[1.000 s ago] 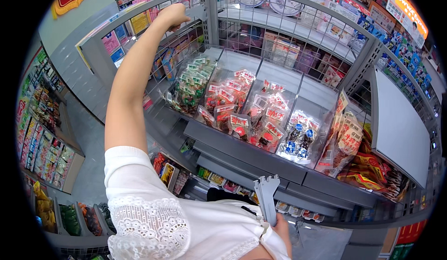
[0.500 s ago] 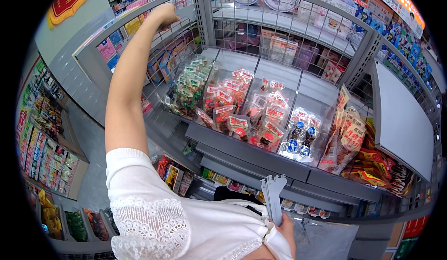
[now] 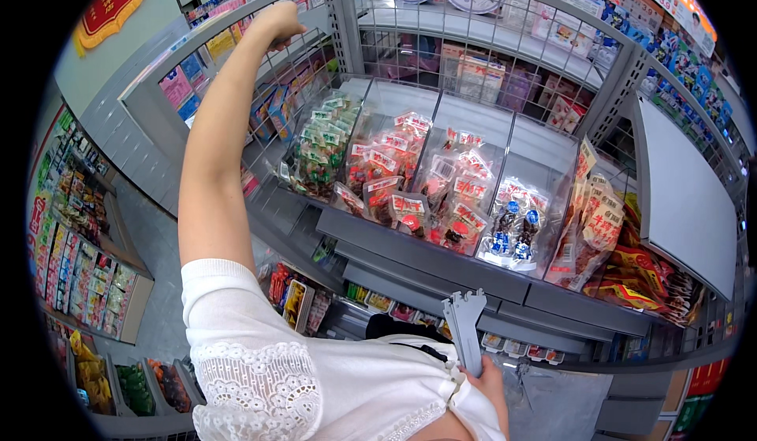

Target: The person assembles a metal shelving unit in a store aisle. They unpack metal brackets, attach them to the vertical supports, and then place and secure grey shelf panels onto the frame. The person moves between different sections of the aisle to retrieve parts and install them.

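Metal brackets (image 3: 467,332) filling right hand (image 3: 490,386)

Left hand (image 3: 277,26) is showing beside the shelf unit's (image 3: 441,263) back-left corner, fingers curling; what they're gripping, I cannot tell. Right-hand fingers are wrapping the brackets' lower end, outside the front edge.

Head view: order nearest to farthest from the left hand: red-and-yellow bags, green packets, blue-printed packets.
1. Green packets: leftmost of the three, below the left hand.
2. Blue-printed packets: right of centre.
3. Red-and-yellow bags: far right.

brackets (image 3: 467,323): grey | shirt (image 3: 347,378): white, lace-patterned | pennant (image 3: 112,5): red, yellow-edged | rear box (image 3: 521,94): perhaps purple
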`<state>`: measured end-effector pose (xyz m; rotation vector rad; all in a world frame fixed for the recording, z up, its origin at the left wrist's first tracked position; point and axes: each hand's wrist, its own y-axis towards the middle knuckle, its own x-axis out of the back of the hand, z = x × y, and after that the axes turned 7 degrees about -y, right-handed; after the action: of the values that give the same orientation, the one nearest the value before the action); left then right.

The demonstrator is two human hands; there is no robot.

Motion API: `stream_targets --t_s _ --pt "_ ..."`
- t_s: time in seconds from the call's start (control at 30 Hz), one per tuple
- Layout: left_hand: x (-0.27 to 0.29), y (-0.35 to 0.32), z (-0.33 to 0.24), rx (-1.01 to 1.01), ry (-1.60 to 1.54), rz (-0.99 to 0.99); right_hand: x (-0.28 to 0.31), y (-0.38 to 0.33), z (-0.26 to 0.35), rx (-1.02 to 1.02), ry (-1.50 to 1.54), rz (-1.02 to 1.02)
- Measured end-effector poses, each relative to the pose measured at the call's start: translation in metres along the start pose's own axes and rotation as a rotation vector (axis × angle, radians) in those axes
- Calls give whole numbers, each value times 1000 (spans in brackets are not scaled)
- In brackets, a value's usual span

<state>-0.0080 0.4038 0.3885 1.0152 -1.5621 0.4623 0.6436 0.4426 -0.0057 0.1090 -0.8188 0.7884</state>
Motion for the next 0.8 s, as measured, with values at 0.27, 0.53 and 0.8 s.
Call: stream_targets --t_s 0.27,0.53,0.8 --pt "-22 -1 -9 6 103 14 11 7 19 -19 -57 85" --pt "4 25 -22 -5 217 -21 4 9 10 -5 -6 102" --pt "-33 5 6 -10 32 -141 -7 4 -8 -23 107 47"
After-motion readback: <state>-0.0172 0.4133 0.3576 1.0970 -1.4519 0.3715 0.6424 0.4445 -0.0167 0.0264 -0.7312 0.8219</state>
